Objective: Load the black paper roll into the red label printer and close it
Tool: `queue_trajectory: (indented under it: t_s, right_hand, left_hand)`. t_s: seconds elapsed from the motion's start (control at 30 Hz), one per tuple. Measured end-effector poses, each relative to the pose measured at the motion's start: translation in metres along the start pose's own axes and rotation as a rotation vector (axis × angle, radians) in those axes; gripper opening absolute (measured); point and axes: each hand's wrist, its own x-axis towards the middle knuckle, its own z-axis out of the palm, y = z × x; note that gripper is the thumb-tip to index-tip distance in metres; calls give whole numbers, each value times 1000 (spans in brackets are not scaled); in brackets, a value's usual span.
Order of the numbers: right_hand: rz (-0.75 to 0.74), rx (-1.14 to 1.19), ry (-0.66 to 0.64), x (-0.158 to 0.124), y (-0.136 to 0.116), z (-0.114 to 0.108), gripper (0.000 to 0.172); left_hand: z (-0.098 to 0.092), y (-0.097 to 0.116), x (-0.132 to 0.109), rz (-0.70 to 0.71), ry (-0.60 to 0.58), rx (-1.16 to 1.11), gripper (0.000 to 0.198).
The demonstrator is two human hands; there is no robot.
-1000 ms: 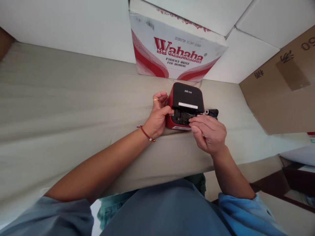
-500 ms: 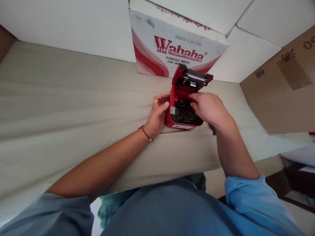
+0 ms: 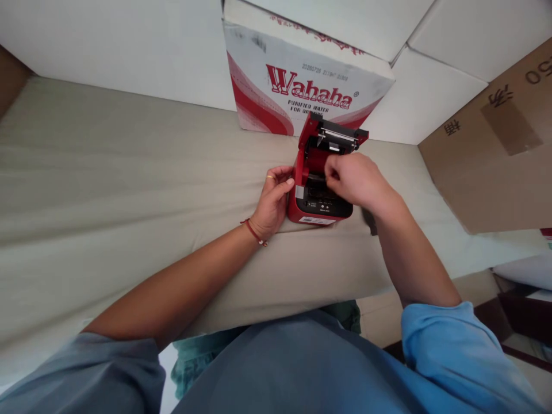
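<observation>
On my feed the red device (image 3: 319, 208) sits just nearside of the carton (image 3: 308, 86), its bay (image 3: 317, 161) under my nearer right hand (image 3: 356, 178), bunched around I cannot tell what, my left hand (image 3: 272, 204) curved loosely against the device's flank (image 3: 292, 204).

Red device (image 3: 321, 205) (lid (image 3: 340, 135) up); upright

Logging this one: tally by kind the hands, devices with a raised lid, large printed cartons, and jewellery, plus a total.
Hands: 2 (left hand, right hand)
Raised-lid devices: 1 (red-and-black device)
Large printed cartons: 2 (Wahaha carton, brown carton)
Jewellery: 2 (red bracelet, ring)
Total: 7
</observation>
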Motion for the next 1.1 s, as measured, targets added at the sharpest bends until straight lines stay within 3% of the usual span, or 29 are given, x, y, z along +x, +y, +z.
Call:
queue_trajectory:
  t_s: [0.17, 0.3, 0.43, 0.6, 0.8, 0.93, 1.03, 1.1]
  right_hand:
    - [-55, 219, 196, -30, 20, -26, 22]
    - [-130, 39, 51, -7, 15, -13, 24]
    - [-76, -88, -124, 29, -3, 11, 20]
    - [-57, -179, -81, 35, -11, 21, 27]
    - [-29, -41, 69, 2, -4, 7, 36]
    - [-22, 240, 174, -41, 29, -17, 33]
    - [212, 393, 186, -59, 74, -21, 36]
    - [341, 429, 136, -55, 97, -8, 32]
  left_hand:
    - [2, 2, -2, -19, -15, -5, 52]
    - [1, 1, -1, -18, 7, -4, 49]
    - [0, 0, 0, -34, 2, -23, 46]
    - [-1, -1, 1, -14, 11, -15, 41]
    - [-1, -1, 1, -28, 4, -27, 41]
    - [-1, -1, 0, -51, 15, -23, 44]
    - [0, -1, 1, -57, 18, -15, 44]
    - [0, -1, 2, -46, 20, -11, 43]
